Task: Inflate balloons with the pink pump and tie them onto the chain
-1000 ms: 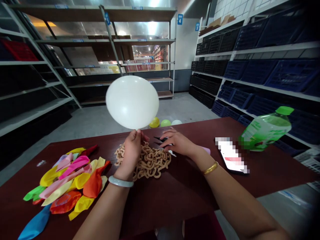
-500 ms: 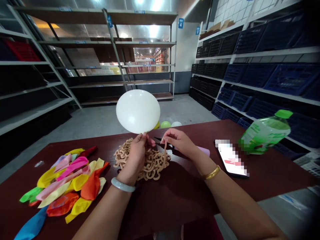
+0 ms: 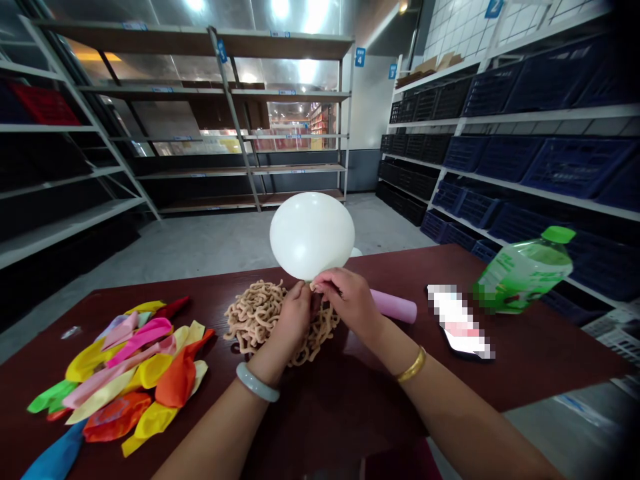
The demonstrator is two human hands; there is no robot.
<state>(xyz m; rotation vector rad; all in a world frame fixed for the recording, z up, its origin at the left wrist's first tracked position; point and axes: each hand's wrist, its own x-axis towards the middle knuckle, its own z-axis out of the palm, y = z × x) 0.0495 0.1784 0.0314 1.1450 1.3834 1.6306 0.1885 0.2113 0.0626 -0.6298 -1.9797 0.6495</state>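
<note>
An inflated white balloon (image 3: 313,233) stands above the table's far edge, neck downward. My left hand (image 3: 295,317) is closed in a pinch around its neck. Against that same neck is my right hand (image 3: 350,297), its fingers pinched on a tan cord-like strand (image 3: 313,287), of which only a small bit shows. Below and to the left of the hands lies a heap of tan curly strands (image 3: 255,317), partly covered by my left hand. The balloon's neck is mostly hidden by my fingers.
Several limp coloured balloons (image 3: 145,370) lie at the left of the dark red table (image 3: 320,427). A pink cylinder (image 3: 395,307), a phone (image 3: 460,323) and a green-capped bottle (image 3: 530,270) are on the right. Shelves with crates (image 3: 580,163) stand beyond.
The white balloon and my left hand have shifted right in view. My right hand has brought the tan strand from above the heap to the balloon's neck, and both hands now meet.
</note>
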